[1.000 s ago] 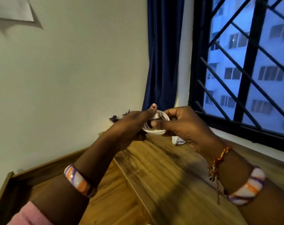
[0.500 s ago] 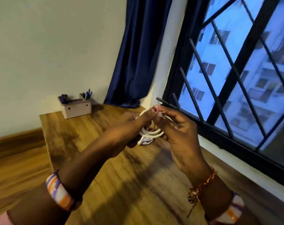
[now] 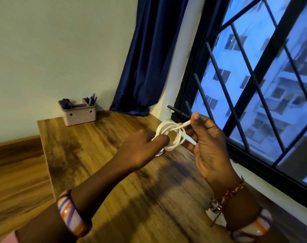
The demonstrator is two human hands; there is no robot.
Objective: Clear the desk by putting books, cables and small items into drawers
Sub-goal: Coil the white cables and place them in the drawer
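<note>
The coiled white cable (image 3: 172, 135) hangs above the tabletop (image 3: 100, 142), gripped by the left hand (image 3: 142, 151) at its 8 o'clock, its plug end pinched by the right hand (image 3: 208, 146), whose fingertips stay hidden.

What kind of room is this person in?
Probably a bedroom or study in a flat. A wooden desk holds a pen organizer, a navy curtain hangs beside a barred window, and the hands are coiling a white cable.
</note>
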